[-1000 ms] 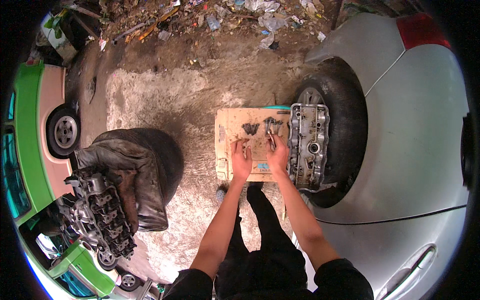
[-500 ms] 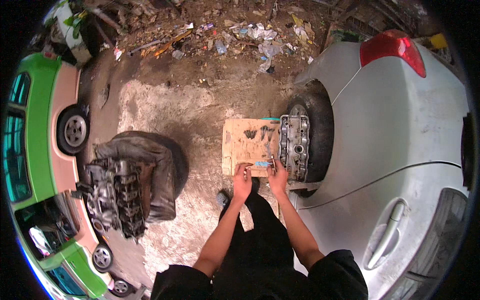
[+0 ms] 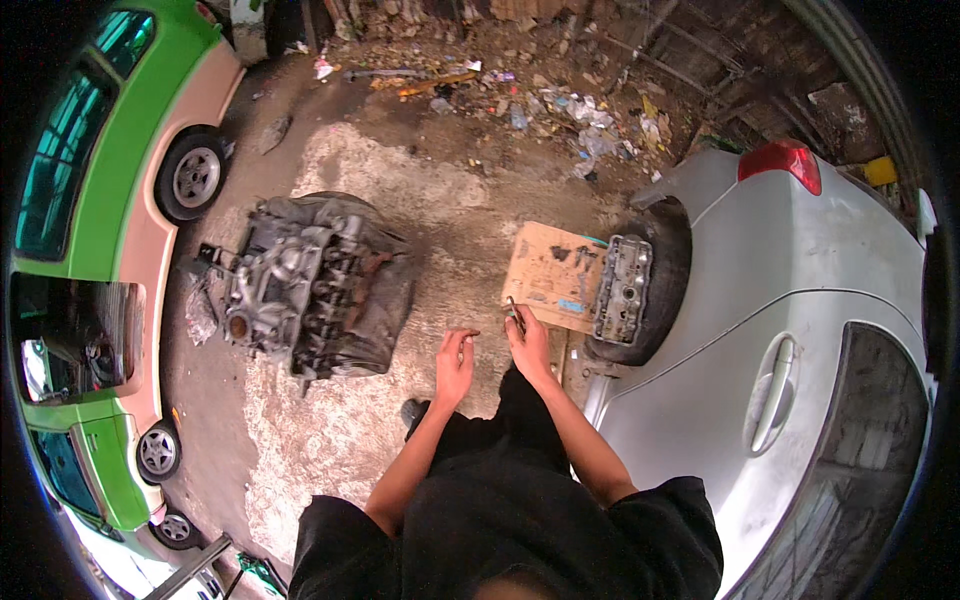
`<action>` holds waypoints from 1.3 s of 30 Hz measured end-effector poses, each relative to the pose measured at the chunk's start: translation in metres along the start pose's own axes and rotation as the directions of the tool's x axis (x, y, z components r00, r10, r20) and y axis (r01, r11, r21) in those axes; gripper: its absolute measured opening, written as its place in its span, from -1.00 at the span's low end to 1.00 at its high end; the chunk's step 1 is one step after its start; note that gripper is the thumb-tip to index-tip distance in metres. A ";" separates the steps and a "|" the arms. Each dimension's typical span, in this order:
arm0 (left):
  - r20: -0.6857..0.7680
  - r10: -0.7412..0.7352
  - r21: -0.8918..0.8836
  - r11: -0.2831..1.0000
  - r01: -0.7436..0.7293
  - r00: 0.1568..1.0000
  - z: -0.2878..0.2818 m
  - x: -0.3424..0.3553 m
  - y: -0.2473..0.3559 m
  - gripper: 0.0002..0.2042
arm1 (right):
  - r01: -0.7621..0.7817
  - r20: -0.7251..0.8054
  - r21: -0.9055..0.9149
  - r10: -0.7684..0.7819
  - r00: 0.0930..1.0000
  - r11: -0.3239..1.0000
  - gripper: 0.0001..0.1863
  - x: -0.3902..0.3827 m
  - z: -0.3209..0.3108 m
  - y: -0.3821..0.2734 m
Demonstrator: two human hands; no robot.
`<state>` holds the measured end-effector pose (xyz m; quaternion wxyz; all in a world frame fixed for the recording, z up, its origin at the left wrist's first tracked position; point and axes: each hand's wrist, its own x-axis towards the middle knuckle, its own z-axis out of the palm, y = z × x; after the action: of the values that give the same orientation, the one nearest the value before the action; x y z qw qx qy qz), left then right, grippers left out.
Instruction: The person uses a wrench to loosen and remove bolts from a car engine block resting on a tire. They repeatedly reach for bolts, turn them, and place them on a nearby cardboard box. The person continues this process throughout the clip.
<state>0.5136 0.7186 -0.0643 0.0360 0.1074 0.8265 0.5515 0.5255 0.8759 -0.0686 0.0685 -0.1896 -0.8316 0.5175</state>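
Observation:
My right hand (image 3: pixel 528 338) is closed round a slim metal hand tool (image 3: pixel 511 304), whose exact kind is too small to make out. The tool points up over the near left corner of a brown cardboard sheet (image 3: pixel 530 258). Beside it, my left hand (image 3: pixel 457 352) hangs above the concrete with fingers curled toward the thumb; anything between them is too small to name. Several dark bolts (image 3: pixel 560 254) and a light blue piece (image 3: pixel 570 306) lie on the cardboard. Along its right edge rests a long metal engine cylinder head (image 3: pixel 624 290).
To the left, an engine block (image 3: pixel 300 275) sits on a dark, worn support. A silver car (image 3: pixel 690 400) with a dark tyre (image 3: pixel 672 270) flanks the right. A green and pink vehicle (image 3: pixel 90 210) stands at far left. Litter (image 3: pixel 590 125) covers the ground at the back.
Both hands have drawn away from the middle of the cardboard toward its near left corner and the concrete. My view has turned left, bringing the engine block nearer the middle.

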 end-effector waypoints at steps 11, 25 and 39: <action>-0.142 -0.008 0.018 1.000 0.011 0.990 -0.250 -0.077 -0.071 -0.80 | -0.047 0.105 0.226 0.023 0.994 0.973 -0.75 -0.118 0.195 -0.105; -0.376 -0.179 -0.109 0.983 0.149 0.909 -0.405 -0.099 -0.135 -0.75 | 0.029 0.276 0.321 -0.122 0.953 0.947 -0.70 -0.116 0.341 -0.202; -0.265 -0.087 0.036 0.994 0.101 0.960 -0.568 0.038 -0.187 -0.76 | -0.012 0.121 0.224 -0.015 0.992 0.975 -0.78 -0.075 0.474 -0.294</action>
<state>0.3500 0.1443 -0.0132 -0.0505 -0.0053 0.8414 0.5380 0.3752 0.3357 -0.0171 0.0388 -0.1479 -0.7707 0.6186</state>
